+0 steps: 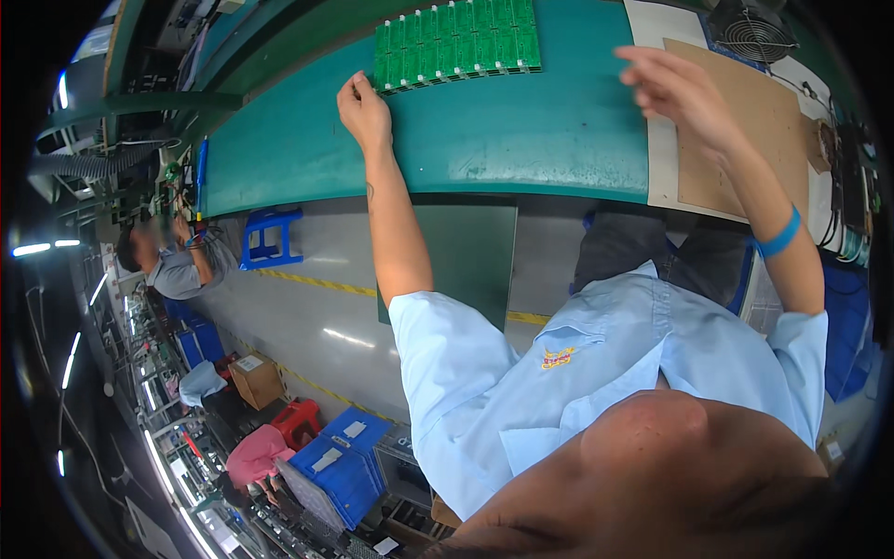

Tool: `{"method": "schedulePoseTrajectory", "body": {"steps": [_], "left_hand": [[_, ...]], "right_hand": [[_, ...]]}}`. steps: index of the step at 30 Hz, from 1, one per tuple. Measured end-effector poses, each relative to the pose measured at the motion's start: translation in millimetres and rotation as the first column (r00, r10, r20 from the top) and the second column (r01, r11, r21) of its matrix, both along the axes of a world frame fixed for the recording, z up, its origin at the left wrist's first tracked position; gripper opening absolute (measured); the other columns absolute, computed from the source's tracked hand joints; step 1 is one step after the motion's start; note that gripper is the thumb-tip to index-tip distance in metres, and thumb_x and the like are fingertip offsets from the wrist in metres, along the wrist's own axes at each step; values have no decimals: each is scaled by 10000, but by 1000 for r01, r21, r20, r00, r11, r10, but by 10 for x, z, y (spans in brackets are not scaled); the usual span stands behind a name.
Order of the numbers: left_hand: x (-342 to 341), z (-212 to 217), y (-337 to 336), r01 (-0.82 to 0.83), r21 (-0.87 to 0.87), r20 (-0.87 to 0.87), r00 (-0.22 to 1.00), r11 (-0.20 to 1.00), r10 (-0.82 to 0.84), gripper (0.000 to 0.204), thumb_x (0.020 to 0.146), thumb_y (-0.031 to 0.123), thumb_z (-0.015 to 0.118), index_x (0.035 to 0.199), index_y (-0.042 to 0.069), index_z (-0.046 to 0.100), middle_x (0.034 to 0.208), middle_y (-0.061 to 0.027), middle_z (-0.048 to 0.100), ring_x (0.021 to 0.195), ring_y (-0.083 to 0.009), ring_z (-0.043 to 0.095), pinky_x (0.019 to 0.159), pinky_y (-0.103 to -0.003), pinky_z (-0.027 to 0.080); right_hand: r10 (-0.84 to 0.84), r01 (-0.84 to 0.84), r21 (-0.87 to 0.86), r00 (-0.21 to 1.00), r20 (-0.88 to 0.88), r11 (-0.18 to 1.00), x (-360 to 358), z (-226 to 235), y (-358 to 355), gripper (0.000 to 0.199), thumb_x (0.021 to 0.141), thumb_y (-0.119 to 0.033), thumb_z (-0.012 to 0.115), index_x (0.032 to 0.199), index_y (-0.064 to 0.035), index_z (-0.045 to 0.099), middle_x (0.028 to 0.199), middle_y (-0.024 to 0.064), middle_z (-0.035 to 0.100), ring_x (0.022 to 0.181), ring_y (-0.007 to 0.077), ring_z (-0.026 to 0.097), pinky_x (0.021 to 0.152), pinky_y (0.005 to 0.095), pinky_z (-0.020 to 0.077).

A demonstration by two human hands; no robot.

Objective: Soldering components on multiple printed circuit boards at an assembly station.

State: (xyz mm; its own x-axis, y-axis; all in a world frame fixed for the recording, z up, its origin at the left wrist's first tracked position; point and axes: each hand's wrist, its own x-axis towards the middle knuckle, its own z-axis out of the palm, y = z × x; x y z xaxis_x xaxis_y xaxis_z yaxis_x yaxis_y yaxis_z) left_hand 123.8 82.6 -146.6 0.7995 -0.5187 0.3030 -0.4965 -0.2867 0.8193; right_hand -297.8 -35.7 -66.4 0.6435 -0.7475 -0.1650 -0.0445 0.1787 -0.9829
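Person's head (643, 456); shirt (475, 373), embroidery (558, 358) illegible; left hand (365, 114) beside circuit boards (456, 42).

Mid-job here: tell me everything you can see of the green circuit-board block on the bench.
The green circuit-board block is a roughly rectangular array of narrow boards in two rows, with small white parts along its edges and middle. It looks like rigid board material. It lies flat on the teal bench top, slightly askew, its top right cut off by the picture's edge. The left hand is at its lower left corner; whether they touch is unclear.
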Motion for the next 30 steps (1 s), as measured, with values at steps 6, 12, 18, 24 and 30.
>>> {"method": "schedulePoseTrajectory", "body": {"steps": [6, 12, 18, 24, 30], "left_hand": [[11, 16, 3, -1, -4, 66, 998, 1000, 1, 415, 1060, 314, 479, 1105, -18, 723, 1147, -168, 688, 1019, -297, 638, 913, -379, 499], [-6, 16, -31, 14, -6, 57, 998, 1000, -13, 443, 1064, 331, 459, 1051, -10, 743, 1138, -167, 694, 1027, -311, 638, 922, -395, 496], [-17, 19, -40, 30, 4, 53, 998, 1000, -30, 452, 1065, 336, 455, 1020, 1, 756, 1120, -165, 702, 1020, -312, 640, 920, -401, 499], [14, -1, -32, 23, -3, 59, 998, 1000, -23, 457, 1067, 339, 453, 1016, 6, 763, 1115, -161, 707, 1012, -313, 644, 916, -402, 502], [4, 16, -3, 36, 0, 62, 997, 999, -36, 463, 1069, 338, 450, 1027, 2, 765, 1115, -163, 711, 1008, -317, 648, 914, -403, 504]], "right_hand": [[34, -64, -114, 968, -247, 991, 934, -90, -238, 449, 1018, -236, 635, 1360, 54, 597, 1069, 70, 694, 776, 102, 596, 654, 232, 523], [0, -33, -116, 961, -278, 993, 1243, -457, -508, 446, 990, -81, 608, 1398, 83, 527, 932, 84, 683, 665, 140, 607, 571, 238, 534], [-32, -19, -161, 951, -308, 987, 1336, -537, -554, 418, 974, -67, 620, 1355, 97, 562, 900, 78, 677, 632, 140, 597, 535, 252, 527], [-43, -7, -165, 953, -300, 986, 1341, -517, -526, 411, 966, -62, 628, 1345, 90, 577, 901, 72, 680, 636, 140, 598, 536, 255, 533], [-54, -6, -193, 950, -307, 981, 1326, -439, -438, 359, 976, -92, 638, 1295, 70, 624, 922, 75, 691, 643, 125, 587, 533, 247, 508]]}}
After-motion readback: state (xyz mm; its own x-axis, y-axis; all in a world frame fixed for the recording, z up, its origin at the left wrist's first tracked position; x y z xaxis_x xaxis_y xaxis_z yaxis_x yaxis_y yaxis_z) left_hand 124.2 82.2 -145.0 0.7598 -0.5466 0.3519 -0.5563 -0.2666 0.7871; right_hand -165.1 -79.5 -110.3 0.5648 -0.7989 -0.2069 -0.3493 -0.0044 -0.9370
